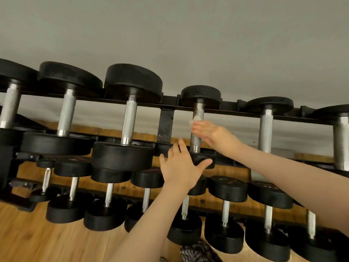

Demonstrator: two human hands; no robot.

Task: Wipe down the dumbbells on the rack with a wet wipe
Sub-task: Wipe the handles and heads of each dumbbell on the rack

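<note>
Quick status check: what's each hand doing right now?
Right hand presses wet wipe on dumbbell handle. Left hand open, steadying its near head. Nothing blocking.

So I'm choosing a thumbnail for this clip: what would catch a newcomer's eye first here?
Most likely the right hand at centre, pressing a wipe to the handle of a small dumbbell on the top shelf of the rack. Just below, the left hand lies spread over that dumbbell's near head. Around them, rows of black dumbbells fill both shelves, the biggest at upper left.
</note>
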